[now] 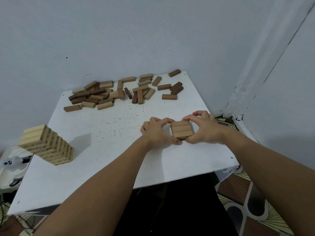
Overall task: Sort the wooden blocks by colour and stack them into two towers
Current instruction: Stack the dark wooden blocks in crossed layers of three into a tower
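Observation:
A low stack of brown blocks, three side by side on top, stands on the white table at the right. My left hand and my right hand hold it from either side, fingers and thumbs curled round its edges. A tall tower of pale blocks stands at the table's left edge. A loose pile of brown and light blocks lies scattered along the far edge by the wall.
Walls close off the table at the back and right, meeting in a corner. Beyond the left edge lie a white bag and cables. Patterned floor shows at the lower right.

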The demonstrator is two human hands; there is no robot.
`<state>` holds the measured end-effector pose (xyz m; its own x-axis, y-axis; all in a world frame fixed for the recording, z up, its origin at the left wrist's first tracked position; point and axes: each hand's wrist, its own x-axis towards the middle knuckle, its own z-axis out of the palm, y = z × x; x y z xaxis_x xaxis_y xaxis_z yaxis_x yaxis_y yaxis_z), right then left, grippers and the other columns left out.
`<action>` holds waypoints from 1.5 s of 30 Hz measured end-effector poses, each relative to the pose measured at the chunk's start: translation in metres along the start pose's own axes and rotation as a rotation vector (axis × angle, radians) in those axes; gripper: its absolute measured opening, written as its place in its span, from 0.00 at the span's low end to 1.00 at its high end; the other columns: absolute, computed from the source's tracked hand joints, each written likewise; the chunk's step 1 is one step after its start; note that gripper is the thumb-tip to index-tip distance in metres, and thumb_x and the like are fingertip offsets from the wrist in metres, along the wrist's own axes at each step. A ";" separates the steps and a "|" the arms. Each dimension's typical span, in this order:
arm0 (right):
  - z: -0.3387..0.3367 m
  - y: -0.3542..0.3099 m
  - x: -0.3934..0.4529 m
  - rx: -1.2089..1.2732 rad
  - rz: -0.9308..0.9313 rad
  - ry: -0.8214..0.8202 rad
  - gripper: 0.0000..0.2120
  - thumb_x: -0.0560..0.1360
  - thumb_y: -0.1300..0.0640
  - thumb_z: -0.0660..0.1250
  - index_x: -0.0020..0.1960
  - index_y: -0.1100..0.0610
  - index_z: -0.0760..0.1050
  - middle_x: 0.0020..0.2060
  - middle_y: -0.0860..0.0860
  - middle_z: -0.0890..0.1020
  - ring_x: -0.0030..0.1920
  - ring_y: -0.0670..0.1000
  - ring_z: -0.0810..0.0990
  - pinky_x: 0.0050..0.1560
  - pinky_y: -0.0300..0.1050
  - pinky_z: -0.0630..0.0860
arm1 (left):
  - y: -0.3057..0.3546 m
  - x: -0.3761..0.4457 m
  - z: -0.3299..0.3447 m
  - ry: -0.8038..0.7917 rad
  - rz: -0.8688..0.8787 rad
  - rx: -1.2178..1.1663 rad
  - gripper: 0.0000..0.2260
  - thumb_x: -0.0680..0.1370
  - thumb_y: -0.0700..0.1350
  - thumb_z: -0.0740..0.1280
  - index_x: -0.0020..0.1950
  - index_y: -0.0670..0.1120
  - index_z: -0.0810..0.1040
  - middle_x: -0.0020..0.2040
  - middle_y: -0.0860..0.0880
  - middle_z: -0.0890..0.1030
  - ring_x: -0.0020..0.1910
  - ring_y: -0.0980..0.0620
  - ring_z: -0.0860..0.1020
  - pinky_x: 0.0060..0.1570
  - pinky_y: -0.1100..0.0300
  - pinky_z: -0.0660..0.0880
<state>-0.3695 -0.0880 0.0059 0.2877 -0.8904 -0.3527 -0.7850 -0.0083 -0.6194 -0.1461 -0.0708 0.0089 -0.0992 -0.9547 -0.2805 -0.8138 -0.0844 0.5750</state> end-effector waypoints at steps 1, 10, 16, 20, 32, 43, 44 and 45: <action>0.000 0.000 0.000 -0.002 0.002 0.000 0.35 0.66 0.47 0.77 0.65 0.28 0.65 0.66 0.39 0.56 0.72 0.50 0.50 0.70 0.53 0.60 | 0.000 0.000 0.000 -0.002 0.002 0.003 0.33 0.62 0.65 0.80 0.64 0.72 0.71 0.61 0.54 0.65 0.66 0.48 0.58 0.70 0.49 0.58; -0.009 -0.003 -0.008 -0.027 -0.005 -0.070 0.52 0.64 0.48 0.79 0.76 0.28 0.51 0.75 0.42 0.55 0.77 0.53 0.50 0.75 0.58 0.59 | -0.006 -0.007 -0.012 -0.117 0.019 -0.021 0.52 0.58 0.67 0.83 0.77 0.70 0.59 0.69 0.53 0.64 0.71 0.46 0.59 0.72 0.45 0.61; -0.052 -0.029 -0.004 0.392 0.066 -0.325 0.55 0.62 0.47 0.81 0.80 0.34 0.54 0.79 0.50 0.56 0.79 0.56 0.52 0.78 0.58 0.49 | -0.036 -0.018 -0.067 -0.265 -0.026 -0.364 0.55 0.63 0.52 0.86 0.82 0.60 0.57 0.70 0.51 0.70 0.69 0.47 0.69 0.72 0.46 0.69; -0.054 -0.054 0.017 0.346 0.065 -0.066 0.26 0.80 0.46 0.69 0.76 0.42 0.67 0.75 0.49 0.65 0.75 0.53 0.61 0.72 0.53 0.57 | -0.063 -0.018 -0.093 -0.034 -0.056 -0.498 0.37 0.69 0.51 0.83 0.75 0.58 0.71 0.64 0.51 0.76 0.62 0.50 0.77 0.61 0.52 0.75; 0.021 -0.127 0.114 -0.177 -0.093 0.002 0.32 0.80 0.46 0.65 0.80 0.36 0.55 0.72 0.57 0.70 0.73 0.60 0.68 0.70 0.61 0.70 | -0.101 0.044 -0.101 0.251 -0.082 -0.106 0.22 0.84 0.53 0.64 0.78 0.55 0.68 0.51 0.49 0.81 0.49 0.50 0.78 0.47 0.56 0.74; 0.045 -0.141 0.141 -0.460 -0.138 0.157 0.32 0.82 0.46 0.60 0.82 0.36 0.50 0.71 0.56 0.67 0.71 0.60 0.65 0.67 0.57 0.70 | -0.118 0.064 -0.064 0.451 0.112 0.454 0.27 0.84 0.59 0.51 0.84 0.57 0.57 0.46 0.48 0.69 0.44 0.48 0.68 0.45 0.52 0.67; 0.048 -0.141 0.141 -0.460 -0.143 0.181 0.31 0.82 0.46 0.60 0.81 0.37 0.52 0.70 0.56 0.68 0.70 0.60 0.66 0.67 0.57 0.69 | -0.118 0.064 -0.065 0.447 0.102 0.445 0.27 0.84 0.59 0.52 0.84 0.57 0.58 0.47 0.48 0.69 0.45 0.48 0.68 0.47 0.51 0.68; 0.051 -0.140 0.141 -0.453 -0.152 0.208 0.29 0.82 0.46 0.60 0.81 0.38 0.55 0.69 0.56 0.69 0.69 0.59 0.67 0.67 0.57 0.69 | -0.118 0.064 -0.065 0.447 0.092 0.424 0.27 0.84 0.60 0.52 0.83 0.56 0.60 0.47 0.48 0.70 0.47 0.48 0.68 0.49 0.50 0.69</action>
<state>-0.1909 -0.1895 0.0077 0.3377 -0.9351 -0.1075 -0.9148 -0.2992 -0.2713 -0.0196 -0.1402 -0.0270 -0.0056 -0.9876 0.1571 -0.9790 0.0374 0.2006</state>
